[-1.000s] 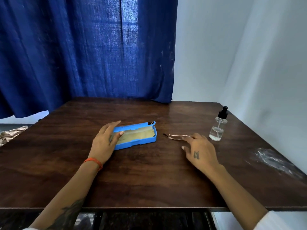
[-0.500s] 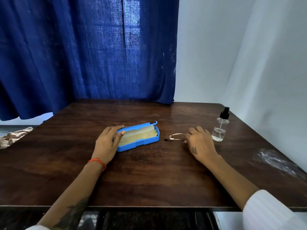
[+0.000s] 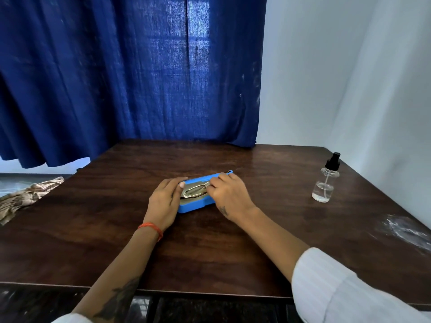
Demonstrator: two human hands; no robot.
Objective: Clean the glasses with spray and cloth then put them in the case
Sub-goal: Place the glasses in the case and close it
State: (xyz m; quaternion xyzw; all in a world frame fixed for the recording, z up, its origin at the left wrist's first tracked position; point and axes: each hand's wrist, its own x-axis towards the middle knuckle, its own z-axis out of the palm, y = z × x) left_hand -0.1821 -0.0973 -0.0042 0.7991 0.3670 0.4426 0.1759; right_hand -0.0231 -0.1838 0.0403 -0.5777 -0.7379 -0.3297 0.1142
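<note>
Folded glasses (image 3: 194, 190) in open blue case (image 3: 193, 207), long axis left-right | left hand (image 3: 163, 201) grips case's left end | right hand (image 3: 229, 194), nearer, apparently pinches glasses' right end

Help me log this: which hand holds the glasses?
The right hand, pinching the glasses over the open blue case; the left hand, with the orange wristband, only steadies the case.

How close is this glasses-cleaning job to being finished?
Nearly finished, it seems. The spray bottle stands aside. The right hand holds the glasses inside the open case, on a yellowish cloth, while the left hand steadies the case. Left: let go and shut the case.
</note>
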